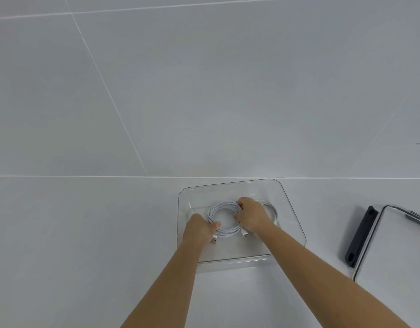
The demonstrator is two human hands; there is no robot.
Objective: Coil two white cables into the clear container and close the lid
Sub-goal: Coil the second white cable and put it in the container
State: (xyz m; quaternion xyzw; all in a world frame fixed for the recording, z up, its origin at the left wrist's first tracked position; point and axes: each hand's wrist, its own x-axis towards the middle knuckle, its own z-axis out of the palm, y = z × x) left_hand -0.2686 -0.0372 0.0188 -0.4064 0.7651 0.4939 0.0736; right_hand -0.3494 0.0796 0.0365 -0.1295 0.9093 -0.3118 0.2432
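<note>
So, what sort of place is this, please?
Most likely an indoor floor, though a tiled worktop is possible. Large pale grey tiles with thin white grout lines fill the view, and the clear container and its lid sit directly on them.

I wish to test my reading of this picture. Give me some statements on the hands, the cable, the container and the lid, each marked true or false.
1. The left hand and the right hand both reach into the clear container. True.
2. The lid is closed on the container. False: it lies on the floor to the right of the container.
3. The white cable is wound into a round coil. True.
4. The left hand holds nothing. False: it grips the left side of the coil.
5. The clip on the lid is red. False: it is dark, nearly black.
</note>
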